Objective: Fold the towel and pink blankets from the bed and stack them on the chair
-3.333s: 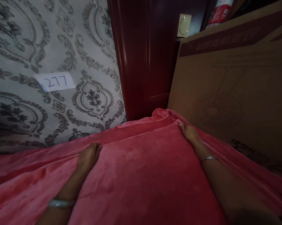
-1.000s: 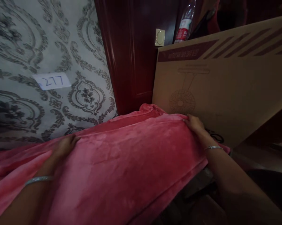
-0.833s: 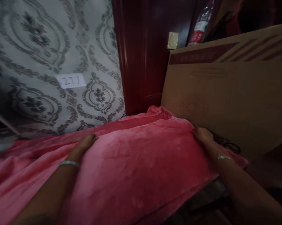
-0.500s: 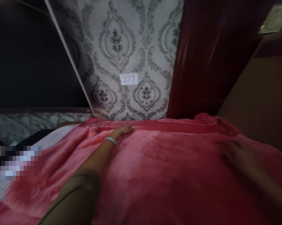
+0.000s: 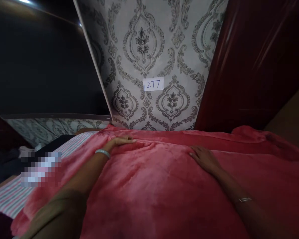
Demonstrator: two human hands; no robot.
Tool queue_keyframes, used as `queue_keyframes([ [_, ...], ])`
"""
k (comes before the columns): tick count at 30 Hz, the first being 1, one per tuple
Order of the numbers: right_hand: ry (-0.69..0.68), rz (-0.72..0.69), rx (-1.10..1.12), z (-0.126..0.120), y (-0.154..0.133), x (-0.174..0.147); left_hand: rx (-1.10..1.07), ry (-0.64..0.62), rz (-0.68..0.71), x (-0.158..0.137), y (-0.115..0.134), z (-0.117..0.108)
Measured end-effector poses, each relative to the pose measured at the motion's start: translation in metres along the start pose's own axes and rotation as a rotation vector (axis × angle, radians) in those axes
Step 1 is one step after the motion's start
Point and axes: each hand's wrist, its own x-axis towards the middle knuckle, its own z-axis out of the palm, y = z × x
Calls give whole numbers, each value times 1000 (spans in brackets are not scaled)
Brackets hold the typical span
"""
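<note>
A plush pinkish-red blanket (image 5: 149, 192) covers most of the bed surface, with soft wrinkles near its far part. My left hand (image 5: 123, 140) lies flat on the blanket near its far left side, fingers stretched to the right; a pale bracelet circles that wrist. Resting on the same blanket to the right, my right hand (image 5: 202, 157) has its fingers extended and holds nothing. A thin metal bracelet (image 5: 244, 199) is on the right wrist. Between the two hands runs a shallow fold of the fabric.
Striped bedding (image 5: 11, 199) shows at the left edge. A large dark television screen (image 5: 44, 63) stands at the left back. Behind the bed is a patterned wall with a paper label (image 5: 153, 84) reading 277. A dark red glossy panel (image 5: 249, 66) rises at the right.
My left hand has slid left along the blanket. My right hand, blurred before, has moved left and now lies on the fabric. The view has turned slightly left.
</note>
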Motion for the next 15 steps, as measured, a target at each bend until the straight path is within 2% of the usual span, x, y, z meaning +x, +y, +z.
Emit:
queue_keyframes([
  [2,46,-2,-7,7,3,-2,-75,-130,41,-6,-3,0],
  [3,60,-3,-7,9,4,-3,-105,-147,76,-9,-5,0],
  [6,64,6,-10,10,7,-4,-153,-107,206,-17,-10,4],
  [9,58,15,-8,9,7,-4,-105,-94,266,-20,-14,9],
  [12,49,28,4,8,6,-4,-56,-44,249,-18,-17,13],
  [15,37,39,1,8,6,-5,-78,77,166,-14,-22,16],
])
